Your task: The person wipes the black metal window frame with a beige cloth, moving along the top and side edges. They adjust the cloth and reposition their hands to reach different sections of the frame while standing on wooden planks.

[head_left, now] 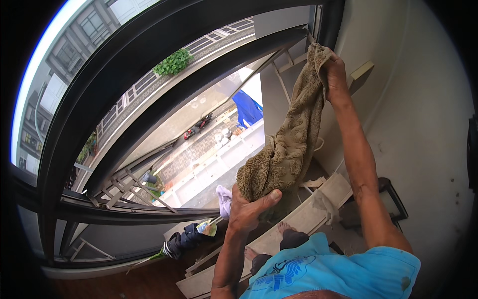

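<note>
A brown-olive terry towel (291, 134) hangs bunched between my two hands, running from upper right to lower left. My right hand (336, 74) grips its upper end near the window's corner post. The lower, folded end sits in my left hand (251, 207), with the thumb stretched along its edge and the other fingers hidden behind the cloth. Just left of that hand, a pale lavender cloth (224, 200) hangs by the window's lower frame. The open window sash (199, 82), dark-framed, stands outward beyond the towel.
My bare feet (286, 227) are on a long pale plank (294, 234) above the floor. A dark bundle (186, 241) lies by the sill to the left. At right are a black frame (396, 199) and a pale wall (413, 109). Far below outside is a blue tarp (246, 108).
</note>
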Motion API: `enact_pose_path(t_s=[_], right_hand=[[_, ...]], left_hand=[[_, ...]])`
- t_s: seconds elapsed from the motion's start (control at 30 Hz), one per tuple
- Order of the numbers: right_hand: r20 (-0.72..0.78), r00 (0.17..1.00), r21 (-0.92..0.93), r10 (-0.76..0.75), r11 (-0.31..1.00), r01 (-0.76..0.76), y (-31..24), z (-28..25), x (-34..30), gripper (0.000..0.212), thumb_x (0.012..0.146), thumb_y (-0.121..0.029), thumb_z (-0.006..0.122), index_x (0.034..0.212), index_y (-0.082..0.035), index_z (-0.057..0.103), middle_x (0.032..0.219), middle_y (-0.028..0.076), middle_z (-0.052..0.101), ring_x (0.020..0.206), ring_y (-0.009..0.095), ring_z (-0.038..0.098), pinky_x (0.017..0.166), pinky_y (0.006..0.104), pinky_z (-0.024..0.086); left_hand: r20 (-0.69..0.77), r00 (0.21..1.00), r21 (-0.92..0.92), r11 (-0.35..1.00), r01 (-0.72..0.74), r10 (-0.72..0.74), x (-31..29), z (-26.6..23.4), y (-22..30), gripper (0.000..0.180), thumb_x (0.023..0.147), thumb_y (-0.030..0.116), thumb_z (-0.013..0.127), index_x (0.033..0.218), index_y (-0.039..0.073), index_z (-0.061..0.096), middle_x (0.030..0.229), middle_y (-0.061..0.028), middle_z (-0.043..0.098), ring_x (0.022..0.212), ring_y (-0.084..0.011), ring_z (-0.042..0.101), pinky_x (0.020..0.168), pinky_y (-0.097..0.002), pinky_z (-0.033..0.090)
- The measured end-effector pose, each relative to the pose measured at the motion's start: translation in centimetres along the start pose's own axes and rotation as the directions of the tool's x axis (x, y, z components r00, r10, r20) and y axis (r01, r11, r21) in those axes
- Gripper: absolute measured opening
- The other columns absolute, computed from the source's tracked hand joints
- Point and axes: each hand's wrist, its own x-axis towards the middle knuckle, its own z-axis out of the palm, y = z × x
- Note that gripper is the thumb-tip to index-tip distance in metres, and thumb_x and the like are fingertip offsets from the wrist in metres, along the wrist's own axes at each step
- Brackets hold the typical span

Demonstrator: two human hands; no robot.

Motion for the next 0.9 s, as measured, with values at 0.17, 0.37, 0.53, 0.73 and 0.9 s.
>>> enact_pose_path(t_s=[0.17, 0.37, 0.53, 0.73, 0.9], right_hand=[[0.525, 0.608, -0.817, -0.595, -0.152, 0.557, -0.7, 2.0, 1.4, 0.024, 0.084, 0.003, 0.058, 0.108, 0.004, 0.060, 0.104, 0.017, 0.058, 0.086, 0.036, 0.066, 0.073, 0.0423, 0.056], [0.413, 0.748, -0.910, -0.520, -0.196, 0.366, -0.9, 4.4, 3.3, 0.011, 0.085, 0.001, 0.063, 0.096, 0.003, 0.065, 0.106, 0.017, 0.058, 0.089, 0.035, 0.068, 0.076, 0.0421, 0.060], [0.410, 0.775, -0.909, -0.481, -0.283, 0.306, -1.1, 4.3, 4.8, 0.008, 0.083, -0.001, 0.066, 0.090, 0.002, 0.066, 0.105, 0.021, 0.060, 0.089, 0.037, 0.070, 0.071, 0.0438, 0.060], [0.385, 0.788, -0.923, -0.480, -0.219, 0.317, -0.7, 3.9, 5.9, 0.010, 0.083, -0.004, 0.065, 0.092, -0.002, 0.069, 0.103, 0.018, 0.062, 0.088, 0.038, 0.069, 0.074, 0.0454, 0.059], [0.421, 0.737, -0.898, -0.529, -0.126, 0.423, -0.2, 4.2, 5.6, 0.015, 0.084, -0.006, 0.065, 0.097, -0.004, 0.071, 0.101, 0.014, 0.063, 0.086, 0.036, 0.069, 0.078, 0.0435, 0.057]], left_hand=[[0.046, 0.999, -0.019, 1.000, 0.020, -0.019, 1.0, 1.4, -0.3, 0.054, 0.084, 0.009, 0.080, 0.131, -0.005, 0.056, 0.120, -0.0092, 0.067, 0.106, -0.0156, 0.062, 0.096, -0.0316, 0.050], [0.049, 0.999, 0.014, 1.000, 0.014, -0.015, 2.1, 2.3, -0.8, 0.048, 0.086, 0.013, 0.079, 0.127, -0.003, 0.059, 0.114, -0.0073, 0.067, 0.101, -0.0140, 0.062, 0.092, -0.0302, 0.050], [0.080, 0.997, 0.050, 0.999, 0.006, -0.010, 3.4, 3.0, -0.6, 0.046, 0.087, 0.015, 0.078, 0.125, -0.002, 0.060, 0.111, -0.0064, 0.068, 0.099, -0.0138, 0.062, 0.090, -0.0301, 0.050], [0.093, 0.996, 0.120, 0.993, 0.008, -0.019, 4.1, 3.1, -0.7, 0.048, 0.086, 0.017, 0.079, 0.126, -0.003, 0.060, 0.111, -0.0070, 0.068, 0.096, -0.0143, 0.061, 0.089, -0.0305, 0.050], [0.083, 0.993, 0.161, 0.984, 0.075, -0.090, 3.8, 2.3, -1.6, 0.050, 0.085, 0.020, 0.079, 0.126, -0.003, 0.060, 0.110, -0.0074, 0.068, 0.096, -0.0145, 0.061, 0.088, -0.0308, 0.050]])
